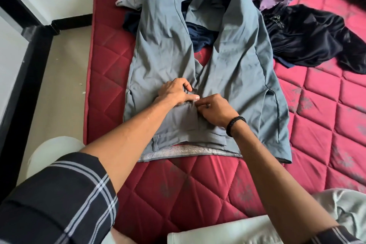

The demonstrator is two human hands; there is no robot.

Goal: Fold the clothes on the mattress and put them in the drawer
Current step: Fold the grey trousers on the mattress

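Both our hands meet at the fly of the grey trousers: left hand pressing curled, right hand pinching fabric.

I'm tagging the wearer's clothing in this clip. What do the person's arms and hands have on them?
Both forearms are bare, sleeves pushed up near the elbows. The left sleeve is dark fabric with pale grey-white plaid stripes; the right sleeve shows the same pattern at the frame's edge. A black beaded bracelet circles the right wrist. The left hand and right hand wear no gloves.
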